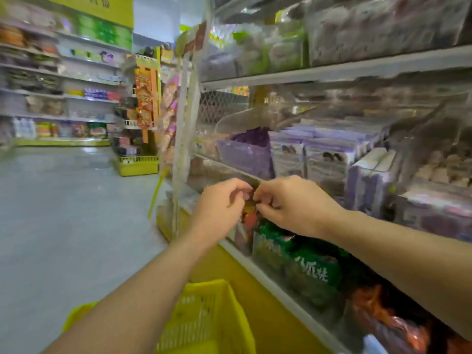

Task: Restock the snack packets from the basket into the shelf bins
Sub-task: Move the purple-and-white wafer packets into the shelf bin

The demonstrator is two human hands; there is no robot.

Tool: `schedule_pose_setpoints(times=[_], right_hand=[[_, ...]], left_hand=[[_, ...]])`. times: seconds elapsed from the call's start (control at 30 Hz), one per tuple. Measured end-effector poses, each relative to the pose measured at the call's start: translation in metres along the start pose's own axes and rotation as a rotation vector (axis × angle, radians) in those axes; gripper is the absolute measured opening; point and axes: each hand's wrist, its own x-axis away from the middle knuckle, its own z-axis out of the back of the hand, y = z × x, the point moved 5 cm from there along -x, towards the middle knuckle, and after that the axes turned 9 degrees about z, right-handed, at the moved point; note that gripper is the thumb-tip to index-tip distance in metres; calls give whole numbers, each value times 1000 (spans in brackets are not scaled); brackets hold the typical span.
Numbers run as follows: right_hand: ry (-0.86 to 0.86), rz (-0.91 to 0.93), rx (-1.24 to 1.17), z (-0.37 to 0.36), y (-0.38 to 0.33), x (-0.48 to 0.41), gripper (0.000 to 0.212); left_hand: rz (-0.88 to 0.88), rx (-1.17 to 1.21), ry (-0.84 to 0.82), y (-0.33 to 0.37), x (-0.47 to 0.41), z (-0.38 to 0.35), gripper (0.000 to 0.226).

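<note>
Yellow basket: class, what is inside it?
Only the mesh wall of the yellow basket shows; no packets can be made out. The left forearm covers much of the interior, and the frame edge cuts off the rest.

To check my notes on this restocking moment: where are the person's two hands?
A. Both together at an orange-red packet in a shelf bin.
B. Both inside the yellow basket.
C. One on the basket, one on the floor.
A: the left hand and the right hand meet at the orange-red packet beside the green packets, fingers pinching it; the yellow basket lies lower, untouched.
</note>
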Motion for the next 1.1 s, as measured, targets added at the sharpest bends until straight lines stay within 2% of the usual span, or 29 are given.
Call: schedule_pose_setpoints(times=[0.1,0.27,0.43,0.57,0.7,0.77,0.93,1.1], right_hand=[[-179,40,-80,-92,-31,-6,23],[-570,74,-257,-251,-72,6,31],[-932,71,-364,-387,-95,36,44],[-1113,52,-413,-473,-105,59,54],[-1243,37,-461,-540,-113,84,64],[-1299,60,-455,-564,-119,98,69],[-1353,153,-444,-596,-134,124,54],[-1384,192,-373,-599,-135,122,59]], left_hand=[[170,-53,-12,-80,53,0,25],[502,-139,-103,-199,139,-14,17],[716,-281,-309,-296,202,-28,25],[895,-392,-428,-362,246,-30,32],[823,-764,-485,-407,271,-27,37],[802,-856,-530,-423,283,-28,41],[787,-961,-605,-441,297,-42,44],[827,-979,-619,-451,299,-50,42]])
